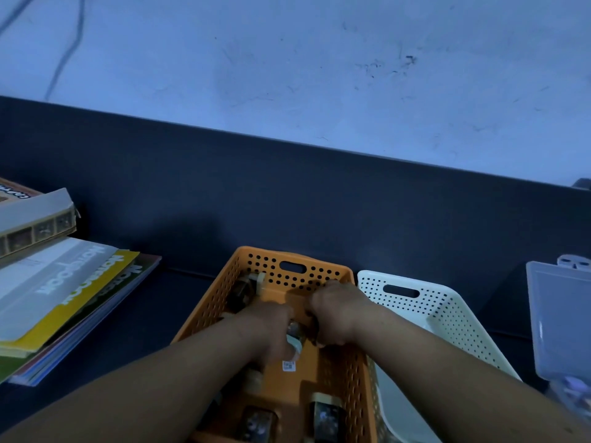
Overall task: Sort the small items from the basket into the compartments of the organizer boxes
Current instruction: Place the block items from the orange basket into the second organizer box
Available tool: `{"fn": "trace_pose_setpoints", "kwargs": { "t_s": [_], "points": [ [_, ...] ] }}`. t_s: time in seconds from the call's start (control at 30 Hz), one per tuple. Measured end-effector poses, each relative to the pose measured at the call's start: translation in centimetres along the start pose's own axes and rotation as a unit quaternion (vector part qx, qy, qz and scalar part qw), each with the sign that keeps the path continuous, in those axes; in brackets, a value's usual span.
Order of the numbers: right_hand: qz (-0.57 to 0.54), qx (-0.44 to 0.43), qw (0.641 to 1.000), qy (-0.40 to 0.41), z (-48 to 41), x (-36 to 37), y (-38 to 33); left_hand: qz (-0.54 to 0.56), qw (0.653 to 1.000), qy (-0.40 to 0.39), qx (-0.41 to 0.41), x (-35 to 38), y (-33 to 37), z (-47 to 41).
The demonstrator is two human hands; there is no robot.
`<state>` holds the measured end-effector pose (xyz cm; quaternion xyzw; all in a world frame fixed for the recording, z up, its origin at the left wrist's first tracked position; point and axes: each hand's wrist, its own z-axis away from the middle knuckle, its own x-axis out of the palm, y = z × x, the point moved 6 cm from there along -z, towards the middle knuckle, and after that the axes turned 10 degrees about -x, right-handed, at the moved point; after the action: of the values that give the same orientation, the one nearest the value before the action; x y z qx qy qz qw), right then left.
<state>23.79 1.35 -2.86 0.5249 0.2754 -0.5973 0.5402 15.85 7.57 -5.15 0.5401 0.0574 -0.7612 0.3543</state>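
White basket (447,294) touches orange basket (204,311) (right side); tabletop (128,330) gap left.

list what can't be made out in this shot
Head view only:
- whether the left hand or right hand holds anything: fingers curl under, blurred
- items in the orange basket: dim, partly under the hands, cut by the bottom edge
- clear box: cut by the right edge
- white basket inside: behind the right arm

Left hand (271,326) and right hand (337,311) are inside the orange basket (204,314).
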Motion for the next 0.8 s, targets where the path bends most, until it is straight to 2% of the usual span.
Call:
{"fn": "trace_pose_setpoints", "kwargs": {
  "t_s": [0.1,0.2,0.3,0.4,0.47,0.6,0.8],
  "points": [
    [-0.095,0.004,0.995,0.038,0.6,-0.7,0.1,0.041,0.999,0.01,0.017,-0.4,-0.1,0.1],
    [-0.235,0.02,0.964,0.121,1.8,-2.1,1.2,0.117,0.991,0.057,0.036,-2.5,-0.4,0.7],
    [-0.362,0.034,0.908,0.208,3.7,-3.4,2.4,0.209,0.971,0.087,0.076,-4.8,-0.6,1.3],
    [-0.475,0.032,0.838,0.265,6.0,-4.2,2.8,0.349,0.927,0.066,0.123,-6.0,0.1,2.4],
    [-0.531,0.025,0.796,0.289,7.6,-4.3,2.8,0.405,0.9,0.051,0.156,-6.5,1.1,3.5],
    [-0.608,0.034,0.728,0.314,11.1,-4.0,3.1,0.482,0.857,0.019,0.18,-7.0,3.4,5.6],
    [-0.662,0.079,0.654,0.358,18.7,-2.6,4.0,0.519,0.827,-0.029,0.211,-5.2,9.3,9.5]
  ]
}}
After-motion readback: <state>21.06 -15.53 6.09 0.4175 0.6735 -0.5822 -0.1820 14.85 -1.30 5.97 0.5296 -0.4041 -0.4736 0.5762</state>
